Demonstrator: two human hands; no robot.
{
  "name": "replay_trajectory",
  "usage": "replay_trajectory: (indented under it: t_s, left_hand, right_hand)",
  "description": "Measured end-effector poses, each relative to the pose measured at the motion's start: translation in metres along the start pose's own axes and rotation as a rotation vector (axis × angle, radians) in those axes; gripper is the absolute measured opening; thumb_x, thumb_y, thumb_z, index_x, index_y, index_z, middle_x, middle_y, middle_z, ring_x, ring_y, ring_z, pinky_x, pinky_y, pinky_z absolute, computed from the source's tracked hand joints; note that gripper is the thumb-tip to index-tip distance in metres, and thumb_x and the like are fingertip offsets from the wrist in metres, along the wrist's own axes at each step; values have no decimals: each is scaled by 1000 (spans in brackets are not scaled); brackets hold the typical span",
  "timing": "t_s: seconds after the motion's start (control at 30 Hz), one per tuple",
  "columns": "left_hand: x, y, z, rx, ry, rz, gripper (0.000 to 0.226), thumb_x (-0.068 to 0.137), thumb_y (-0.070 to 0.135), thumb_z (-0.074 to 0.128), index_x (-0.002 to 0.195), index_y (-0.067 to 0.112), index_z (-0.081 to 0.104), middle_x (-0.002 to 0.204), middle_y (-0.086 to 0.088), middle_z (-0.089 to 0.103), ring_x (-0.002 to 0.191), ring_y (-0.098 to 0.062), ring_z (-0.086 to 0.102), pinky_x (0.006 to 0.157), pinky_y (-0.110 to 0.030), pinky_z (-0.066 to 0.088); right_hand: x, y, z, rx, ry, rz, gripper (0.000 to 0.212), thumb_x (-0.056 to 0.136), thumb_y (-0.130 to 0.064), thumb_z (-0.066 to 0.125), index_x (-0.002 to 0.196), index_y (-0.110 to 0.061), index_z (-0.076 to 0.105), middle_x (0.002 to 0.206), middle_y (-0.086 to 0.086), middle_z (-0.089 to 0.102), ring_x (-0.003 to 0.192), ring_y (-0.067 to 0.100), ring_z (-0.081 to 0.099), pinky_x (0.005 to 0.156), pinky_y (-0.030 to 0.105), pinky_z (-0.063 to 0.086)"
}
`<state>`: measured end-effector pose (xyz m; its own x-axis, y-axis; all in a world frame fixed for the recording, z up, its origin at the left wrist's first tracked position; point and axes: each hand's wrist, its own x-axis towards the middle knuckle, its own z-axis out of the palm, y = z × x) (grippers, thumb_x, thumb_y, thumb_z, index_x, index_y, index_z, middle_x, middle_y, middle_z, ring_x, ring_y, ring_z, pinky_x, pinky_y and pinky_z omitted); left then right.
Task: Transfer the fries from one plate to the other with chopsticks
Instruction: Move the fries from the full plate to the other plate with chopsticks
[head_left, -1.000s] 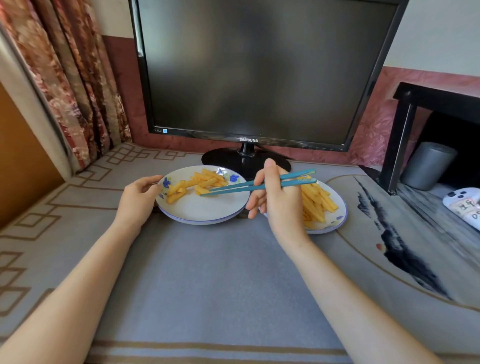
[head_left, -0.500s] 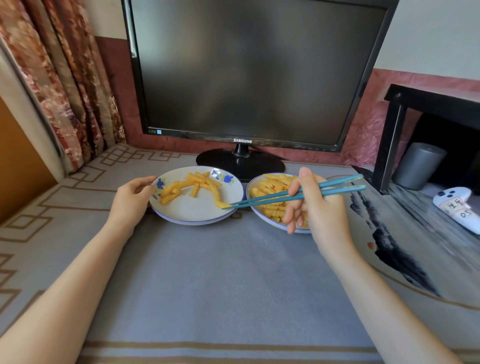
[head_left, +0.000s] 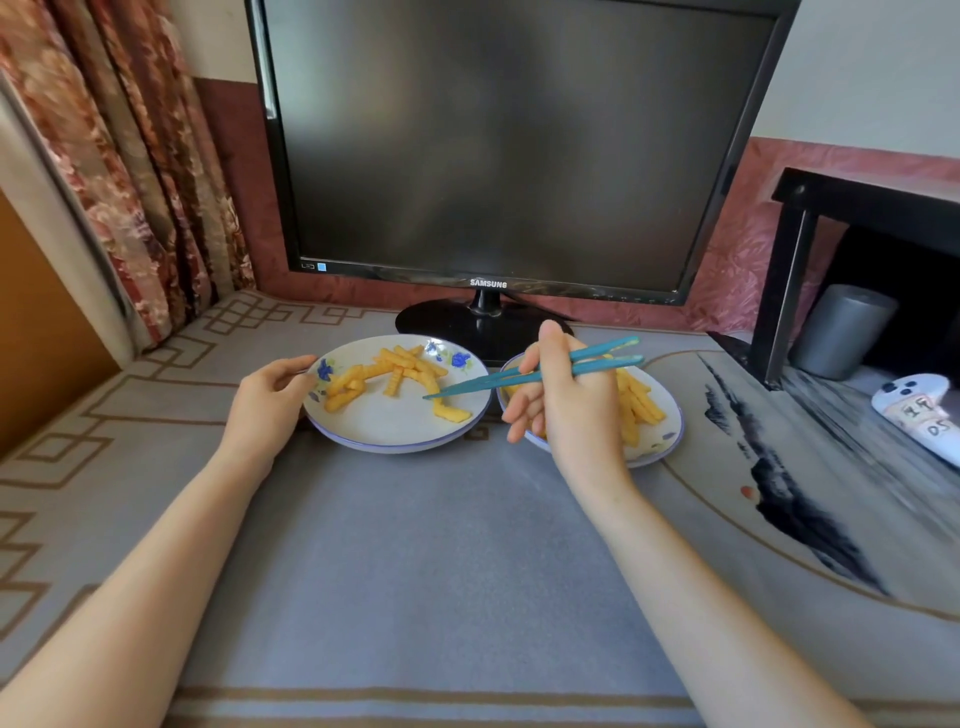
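Head view. The left plate (head_left: 384, 436) and the right plate (head_left: 662, 439) are set side by side on a grey table mat (head_left: 415, 545), their rims close together, just in front of the monitor stand (head_left: 441, 322) of a dark monitor (head_left: 493, 145). The scattered fries (head_left: 387, 371) are spread over the left plate. The piled fries (head_left: 641, 400) on the right plate are largely hidden by the right hand (head_left: 566, 405).

The teal chopsticks (head_left: 485, 383) are gripped between the thumb and curled fingers of the right hand. Their tips are drawn narrow over the left plate, beside one fry. Contact with it cannot be told. The near rim of the left plate is held by the curled fingers of the left hand (head_left: 265, 402).

A patterned curtain (head_left: 130, 156) is seen at far left. A black shelf frame (head_left: 784, 280), a grey cylinder (head_left: 841, 330) and a white controller (head_left: 919, 410) are seen at right
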<state>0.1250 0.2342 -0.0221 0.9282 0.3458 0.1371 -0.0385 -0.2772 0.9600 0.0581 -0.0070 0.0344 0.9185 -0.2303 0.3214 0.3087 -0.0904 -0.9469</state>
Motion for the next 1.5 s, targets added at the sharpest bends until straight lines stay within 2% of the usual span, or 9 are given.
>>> replay_trajectory:
  t_s: [0.2,0.37,0.43,0.6,0.8,1.03,1.2,1.5]
  left_hand:
    - [1,-1,-1,8,-2,-3,29,94,13,51,121,13,62,107,-5,65,99,-20,62,93,-38,49]
    - [2,-2,-2,0,-7,-15,29,93,12,51,119,14,63,106,-5,66,101,-22,63,96,-42,49]
    - [1,-2,-2,-1,-6,-17,29,93,13,51,120,14,63,107,-6,66,101,-22,62,95,-41,49]
    - [1,-1,-2,15,-3,-15,30,94,15,51,122,14,62,107,-5,65,100,-21,62,93,-38,49]
    - [0,0,-1,17,8,-6,30,94,13,50,122,13,62,106,-5,64,96,-19,61,87,-34,48]
    - [-1,0,-1,16,5,-4,30,94,13,50,122,13,62,106,-5,64,95,-19,61,83,-32,47]
    - [-2,1,-1,28,2,5,30,94,13,50,121,14,62,106,-4,64,96,-19,60,86,-32,47]
    - [-3,1,0,24,2,15,29,94,13,50,121,13,62,106,-4,64,94,-17,59,82,-29,44]
  right_hand:
    - [0,0,-6,97,115,11,43,102,-29,39,65,-9,50,42,12,53,32,23,49,33,16,31]
    - [2,-3,-20,157,169,32,44,102,-32,38,67,-10,49,41,10,54,32,24,51,42,26,33]
    - [2,-8,-27,194,196,27,43,102,-32,38,68,-9,49,40,9,54,31,23,49,43,28,34]
    - [4,-23,-49,217,276,-22,41,102,-31,38,69,-9,50,40,9,54,32,22,49,40,21,33]
    - [4,-38,-78,263,366,-100,40,101,-29,38,67,-12,49,38,6,53,31,19,49,40,21,32]
    - [-4,-42,-110,152,442,-139,38,101,-27,37,67,-14,47,38,6,53,31,18,49,39,21,31]
    - [-8,-36,-121,51,427,-117,37,99,-25,37,65,-12,47,38,7,53,30,20,47,38,20,31]
    - [-3,-17,-109,-54,264,-142,38,103,-28,37,72,-9,50,40,12,53,30,20,46,36,22,29]
